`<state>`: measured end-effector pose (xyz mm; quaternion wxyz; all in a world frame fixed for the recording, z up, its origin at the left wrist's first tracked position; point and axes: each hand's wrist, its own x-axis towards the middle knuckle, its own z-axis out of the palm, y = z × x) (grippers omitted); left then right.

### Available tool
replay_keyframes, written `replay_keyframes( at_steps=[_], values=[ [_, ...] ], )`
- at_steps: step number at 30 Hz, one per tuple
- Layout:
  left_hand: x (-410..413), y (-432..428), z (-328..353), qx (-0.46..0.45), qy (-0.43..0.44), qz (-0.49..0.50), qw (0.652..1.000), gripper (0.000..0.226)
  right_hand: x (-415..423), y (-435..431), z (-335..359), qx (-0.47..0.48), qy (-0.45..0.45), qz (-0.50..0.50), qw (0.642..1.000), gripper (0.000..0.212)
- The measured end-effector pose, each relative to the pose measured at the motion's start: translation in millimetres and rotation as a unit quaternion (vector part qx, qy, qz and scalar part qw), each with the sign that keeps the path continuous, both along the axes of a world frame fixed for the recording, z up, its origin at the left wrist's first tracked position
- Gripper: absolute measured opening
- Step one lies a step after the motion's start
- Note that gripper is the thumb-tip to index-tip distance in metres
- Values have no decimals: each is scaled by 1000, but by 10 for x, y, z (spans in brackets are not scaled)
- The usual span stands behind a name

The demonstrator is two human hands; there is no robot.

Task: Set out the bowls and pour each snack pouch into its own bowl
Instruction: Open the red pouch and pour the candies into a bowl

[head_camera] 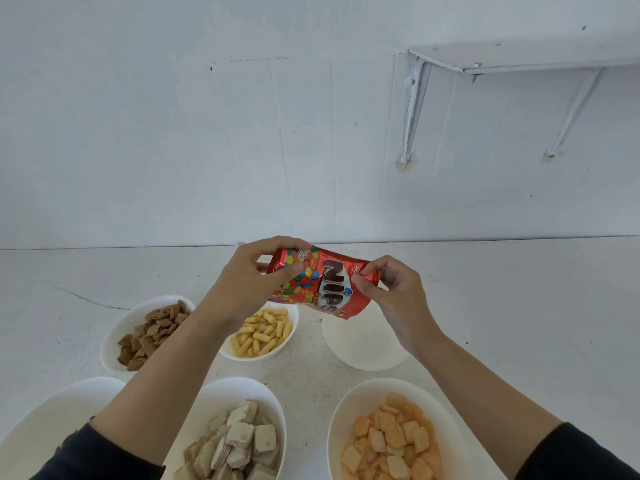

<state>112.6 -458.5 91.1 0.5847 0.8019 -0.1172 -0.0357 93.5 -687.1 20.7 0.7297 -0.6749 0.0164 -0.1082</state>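
A red Nips candy pouch [320,282] is held sideways in the air above the table, gripped by both hands. My left hand [252,275] wraps its left end. My right hand [391,292] pinches its top right corner. Under the pouch's right part stands an empty white bowl [360,344]. Other white bowls hold brown squares [152,329], yellow sticks [263,332], pale wafer blocks [239,438] and orange crackers [394,438]. A further white bowl [45,431] at the bottom left looks empty; my left arm covers part of it.
The white table [519,306] runs to a white wall at the back. A white shelf [519,57] on slanted brackets hangs on the wall at the upper right. A thin crack marks the table at the left.
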Motion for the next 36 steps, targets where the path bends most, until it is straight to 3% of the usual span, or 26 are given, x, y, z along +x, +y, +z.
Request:
replay_keyframes(
  at_steps=[16, 23, 36],
  values=[
    [27, 24, 62, -10, 13, 16, 1000, 20, -4, 37, 69, -40, 9, -8, 999, 14],
    [21, 43, 241, -38, -10, 8, 999, 19, 42, 35, 278, -30, -30, -6, 999, 13],
    [18, -66, 298, 62, -79, -36, 994, 23, 19, -15, 49, -39, -7, -22, 999, 15]
  ],
)
